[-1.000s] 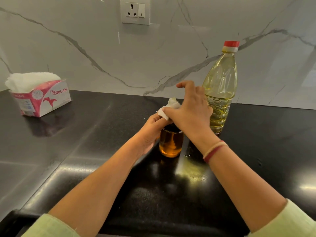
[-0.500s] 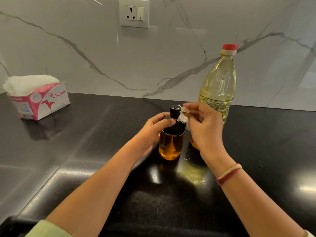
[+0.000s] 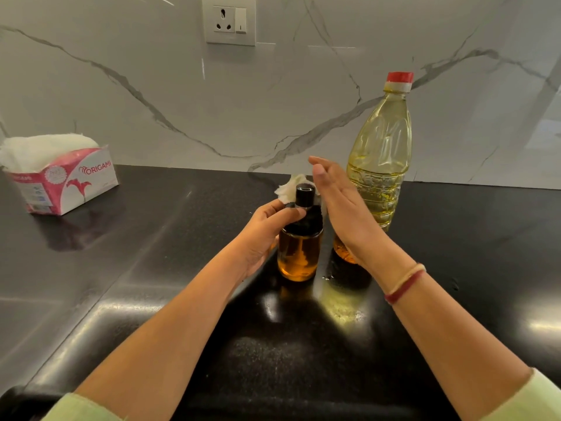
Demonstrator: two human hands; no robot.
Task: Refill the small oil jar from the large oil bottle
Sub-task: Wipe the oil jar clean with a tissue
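Left fingers (image 3: 290, 212): curled round the black shoulder of the small oil jar (image 3: 300, 253), thumb laid across its front, the others hidden behind it.
Right fingers (image 3: 323, 177): straight and pressed together, pointing away from the person, holding nothing.
Left hand (image 3: 264, 232): grips the jar from its left side.
Right hand (image 3: 343, 214): stands edge-on just right of the jar, between it and the large oil bottle (image 3: 379, 156); whether it touches the jar cannot be told.
Change: half a second ago the right fingers pinched the tissue (image 3: 290, 185) against the jar's neck; now they have let go and opened, and the tissue sits behind the black cap (image 3: 304, 194) at the left fingertips. Whether those fingertips hold it cannot be told. The left grip on the jar is unchanged.
Jar: upright on the tabletop (image 3: 182, 268), long axis vertical, cap on and pointing up, amber oil filling the clear lower body.
Bottle: upright behind and right of the jar, near the marble wall (image 3: 151, 86), red cap (image 3: 399, 77) on top, yellow oil reaching high up its body.
Farther out: a pink tissue box (image 3: 66, 183) at the far left of the tabletop, well apart; a wall socket (image 3: 229, 22) above.
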